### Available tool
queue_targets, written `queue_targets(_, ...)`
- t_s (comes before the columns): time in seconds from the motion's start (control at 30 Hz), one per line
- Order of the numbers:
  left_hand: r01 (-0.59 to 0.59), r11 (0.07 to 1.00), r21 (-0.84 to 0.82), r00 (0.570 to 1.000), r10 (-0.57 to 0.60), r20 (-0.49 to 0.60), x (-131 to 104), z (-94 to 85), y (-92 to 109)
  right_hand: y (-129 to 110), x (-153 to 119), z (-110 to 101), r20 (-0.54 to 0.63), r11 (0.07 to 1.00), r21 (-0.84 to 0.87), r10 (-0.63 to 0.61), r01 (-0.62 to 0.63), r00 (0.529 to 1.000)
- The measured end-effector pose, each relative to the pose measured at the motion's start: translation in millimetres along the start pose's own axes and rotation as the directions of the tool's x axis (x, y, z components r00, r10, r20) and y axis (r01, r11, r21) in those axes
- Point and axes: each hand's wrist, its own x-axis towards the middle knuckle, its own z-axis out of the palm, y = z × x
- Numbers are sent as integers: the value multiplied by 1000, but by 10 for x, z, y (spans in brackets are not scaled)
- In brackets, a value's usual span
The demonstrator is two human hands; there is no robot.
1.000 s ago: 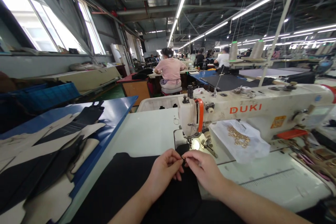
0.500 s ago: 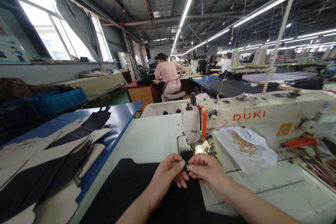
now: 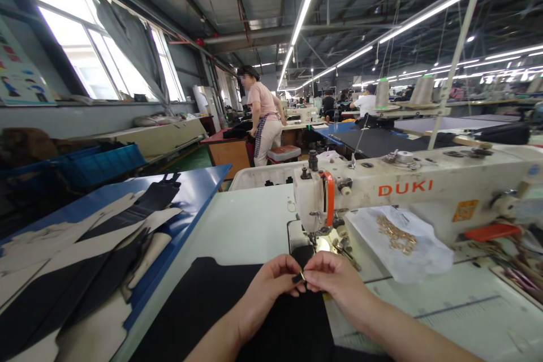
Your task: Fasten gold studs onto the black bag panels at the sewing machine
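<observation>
My left hand (image 3: pixel 271 278) and my right hand (image 3: pixel 333 272) meet fingertip to fingertip in front of the sewing machine's needle area. Between them is a small gold metal ring (image 3: pixel 302 275) with a short black strip (image 3: pixel 297 279) at it. My left hand is closed on the strip, my right hand pinches the ring. Fingers hide part of both pieces, so whether the strip runs through the ring is unclear. Below my hands lies a large black fabric panel (image 3: pixel 203 305), its narrow end reaching under the machine head.
The white sewing machine (image 3: pixel 407 181) stands ahead and right. A white bag (image 3: pixel 360 226) with gold metal pieces (image 3: pixel 396 235) lies under its arm. Cut black and beige pieces (image 3: pixel 114 254) cover a blue table (image 3: pixel 203 184) at left. A person in pink (image 3: pixel 263 102) stands beyond.
The black strip at the ring now shows between my fingertips, and my left fingers have curled in. The person in pink has risen from the stool and faces left.
</observation>
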Motion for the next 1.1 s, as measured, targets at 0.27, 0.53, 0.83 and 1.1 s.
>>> queue_targets(0.27,1,989,146,993,17,-121,11,38,-38,-1,-116,42,47,894,-378,-241,240,970)
queue_targets(0.53,8,993,120,990,9,-139,-7,40,-12,-69,-141,-28,130,723,-573,-384,385,914)
queue_targets(0.83,32,999,-44,998,-34,-60,6,2,-15,33,-79,-36,-28,883,-408,-267,233,963)
queue_targets(1.1,24,996,82,996,-17,-90,-7,32,26,-16,-120,-30,-41,839,-474,-325,268,945)
